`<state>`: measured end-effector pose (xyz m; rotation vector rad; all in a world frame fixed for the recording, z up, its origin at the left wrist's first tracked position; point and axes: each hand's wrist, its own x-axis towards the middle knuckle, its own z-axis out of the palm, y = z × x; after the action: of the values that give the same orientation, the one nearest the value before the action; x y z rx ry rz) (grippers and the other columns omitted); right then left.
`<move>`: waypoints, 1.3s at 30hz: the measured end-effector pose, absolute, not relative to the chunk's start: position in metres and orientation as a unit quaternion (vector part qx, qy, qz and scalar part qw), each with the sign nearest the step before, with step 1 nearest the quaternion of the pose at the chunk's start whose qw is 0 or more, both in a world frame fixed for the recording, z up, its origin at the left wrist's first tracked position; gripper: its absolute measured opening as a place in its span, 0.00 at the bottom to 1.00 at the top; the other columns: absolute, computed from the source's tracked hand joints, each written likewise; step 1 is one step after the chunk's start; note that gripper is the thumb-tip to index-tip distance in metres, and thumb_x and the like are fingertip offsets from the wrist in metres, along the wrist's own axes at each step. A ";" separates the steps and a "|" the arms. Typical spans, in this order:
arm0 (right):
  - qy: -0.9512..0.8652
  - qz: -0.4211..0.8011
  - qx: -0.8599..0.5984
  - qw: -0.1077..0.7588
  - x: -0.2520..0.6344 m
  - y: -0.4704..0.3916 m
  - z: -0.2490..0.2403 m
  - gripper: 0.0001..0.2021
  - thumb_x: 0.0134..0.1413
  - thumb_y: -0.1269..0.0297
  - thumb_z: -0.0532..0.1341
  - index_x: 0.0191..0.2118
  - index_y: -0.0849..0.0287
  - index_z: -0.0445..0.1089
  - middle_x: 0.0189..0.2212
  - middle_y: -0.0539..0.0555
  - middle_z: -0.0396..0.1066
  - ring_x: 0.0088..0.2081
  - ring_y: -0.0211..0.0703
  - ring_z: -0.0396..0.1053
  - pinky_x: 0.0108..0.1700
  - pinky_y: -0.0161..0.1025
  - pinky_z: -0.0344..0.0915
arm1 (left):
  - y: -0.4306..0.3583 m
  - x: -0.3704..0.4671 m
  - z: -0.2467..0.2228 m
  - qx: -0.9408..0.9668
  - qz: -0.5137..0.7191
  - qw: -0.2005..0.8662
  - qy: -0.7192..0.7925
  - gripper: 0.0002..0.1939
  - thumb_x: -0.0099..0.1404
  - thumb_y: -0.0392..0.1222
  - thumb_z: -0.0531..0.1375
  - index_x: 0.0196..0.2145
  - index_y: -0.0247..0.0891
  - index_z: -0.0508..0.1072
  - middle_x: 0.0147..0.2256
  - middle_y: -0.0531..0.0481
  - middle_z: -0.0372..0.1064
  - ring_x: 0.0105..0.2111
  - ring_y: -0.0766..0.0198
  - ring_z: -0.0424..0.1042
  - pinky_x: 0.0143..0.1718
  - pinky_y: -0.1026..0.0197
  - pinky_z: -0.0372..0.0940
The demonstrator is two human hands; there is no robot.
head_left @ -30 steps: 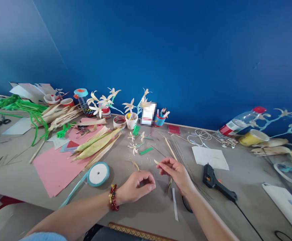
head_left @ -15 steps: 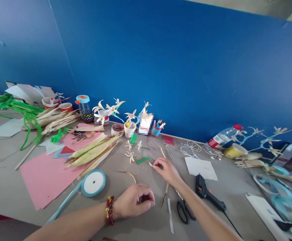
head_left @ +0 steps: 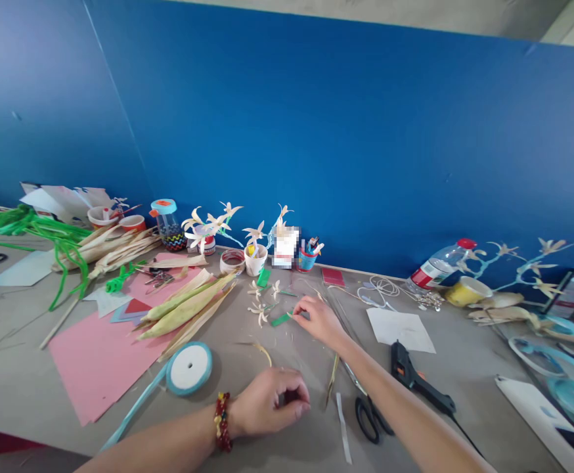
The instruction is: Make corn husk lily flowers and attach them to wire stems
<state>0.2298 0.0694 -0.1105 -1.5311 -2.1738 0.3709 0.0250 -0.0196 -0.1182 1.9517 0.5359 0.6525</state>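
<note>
My right hand (head_left: 316, 320) reaches over the middle of the table, thumb and fingertips pinched on a small pale husk petal (head_left: 290, 315). Its tip is beside a green strip (head_left: 281, 319) lying flat. Left of that strip lie several small cream husk flowers (head_left: 259, 314). My left hand (head_left: 272, 403), with a beaded bracelet at the wrist, rests nearer the front edge. Its fingers curl towards the thumb, and nothing shows in them. A thin curved husk strip (head_left: 263, 351) lies just beyond it.
Left are a blue ribbon roll (head_left: 189, 368), corn husks (head_left: 183, 305) and pink paper (head_left: 104, 358). Scissors (head_left: 367, 419) lie under my right forearm, a glue gun (head_left: 418, 381) to its right. A bottle (head_left: 435, 266) and husk-flower cups (head_left: 256, 261) line the blue wall.
My right hand has shifted slightly up and left, bringing the pinched petal to the green strip's end. My left hand stays curled in place. The camera view has tilted a little.
</note>
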 end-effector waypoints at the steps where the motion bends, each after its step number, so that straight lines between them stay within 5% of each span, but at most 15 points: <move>1: -0.797 0.141 -0.542 0.226 0.227 0.077 -0.108 0.03 0.55 0.68 0.62 0.30 0.56 0.73 0.34 0.52 0.72 0.39 0.44 0.70 0.43 0.39 0.62 | -0.020 0.025 -0.118 0.802 0.268 0.486 0.219 0.03 0.59 0.36 0.58 0.30 0.36 0.72 0.27 0.52 0.67 0.28 0.67 0.64 0.33 0.67 0.61; 8: -0.815 0.180 -0.501 0.227 0.217 0.110 -0.106 0.04 0.49 0.72 0.65 0.28 0.55 0.76 0.31 0.50 0.73 0.37 0.43 0.71 0.40 0.36 0.63 | -0.020 0.027 -0.114 0.800 0.272 0.486 0.223 0.03 0.58 0.36 0.59 0.27 0.36 0.71 0.26 0.51 0.67 0.27 0.67 0.64 0.32 0.66 0.61; 18: -0.783 0.240 -0.509 0.264 0.227 0.032 -0.065 0.15 0.64 0.60 0.52 0.37 0.54 0.76 0.36 0.54 0.77 0.40 0.45 0.74 0.43 0.38 0.67 | -0.018 0.025 -0.116 0.862 0.269 0.408 0.134 0.07 0.62 0.37 0.55 0.33 0.38 0.73 0.29 0.47 0.73 0.31 0.62 0.71 0.37 0.63 0.66; 20: -0.810 0.285 -0.446 0.255 0.210 -0.008 -0.058 0.13 0.60 0.56 0.58 0.47 0.50 0.74 0.46 0.54 0.76 0.49 0.48 0.71 0.52 0.41 0.65 | -0.021 0.026 -0.118 0.891 0.240 0.376 0.082 0.09 0.62 0.39 0.55 0.35 0.39 0.75 0.31 0.45 0.76 0.35 0.58 0.73 0.42 0.60 0.67; 22: -0.838 0.328 -0.370 0.232 0.189 -0.041 -0.057 0.27 0.54 0.52 0.64 0.59 0.46 0.65 0.56 0.53 0.69 0.56 0.52 0.66 0.58 0.43 0.60 | -0.027 0.028 -0.122 0.913 0.197 0.353 0.059 0.09 0.61 0.41 0.56 0.35 0.40 0.76 0.33 0.45 0.77 0.38 0.53 0.74 0.45 0.57 0.67; 27: -0.864 0.312 -0.367 0.145 0.168 -0.076 -0.063 0.33 0.52 0.44 0.62 0.63 0.44 0.59 0.60 0.56 0.64 0.56 0.60 0.67 0.56 0.48 0.61 | -0.033 0.021 -0.107 0.921 0.085 0.379 0.016 0.14 0.61 0.46 0.59 0.40 0.37 0.78 0.38 0.41 0.78 0.43 0.47 0.75 0.49 0.56 0.68; 30: -0.834 0.265 -0.447 0.185 0.197 -0.069 -0.063 0.27 0.56 0.48 0.60 0.60 0.48 0.64 0.51 0.58 0.75 0.46 0.57 0.74 0.44 0.42 0.67 | -0.018 0.005 -0.071 0.883 0.133 0.450 0.018 0.20 0.63 0.47 0.60 0.51 0.40 0.73 0.48 0.42 0.75 0.50 0.52 0.72 0.54 0.57 0.64; 33: -0.777 0.185 -0.565 0.205 0.239 -0.058 -0.067 0.16 0.65 0.57 0.50 0.41 0.52 0.74 0.27 0.55 0.78 0.28 0.49 0.76 0.29 0.38 0.64 | 0.006 -0.019 -0.034 0.846 0.316 0.393 0.173 0.26 0.67 0.46 0.56 0.60 0.40 0.62 0.57 0.39 0.66 0.56 0.53 0.66 0.58 0.52 0.60; 36: -0.798 0.095 -0.569 0.175 0.264 -0.051 -0.073 0.16 0.63 0.58 0.53 0.31 0.53 0.75 0.32 0.58 0.78 0.36 0.53 0.74 0.38 0.44 0.66 | 0.021 -0.034 -0.015 0.821 0.421 0.212 0.321 0.13 0.70 0.41 0.52 0.47 0.40 0.73 0.58 0.41 0.64 0.58 0.53 0.62 0.59 0.48 0.56; 39: -0.831 0.073 -0.526 0.169 0.262 -0.051 -0.081 0.11 0.61 0.58 0.57 0.37 0.53 0.76 0.44 0.59 0.75 0.47 0.57 0.70 0.48 0.51 0.65 | 0.019 -0.030 -0.021 0.875 0.303 0.137 0.351 0.12 0.68 0.43 0.54 0.33 0.38 0.75 0.40 0.45 0.74 0.44 0.56 0.70 0.50 0.51 0.62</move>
<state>0.2619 -0.0512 -0.0812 -1.4943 -2.3608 0.2066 -0.0301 0.0187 -0.0215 2.5328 1.0153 0.8777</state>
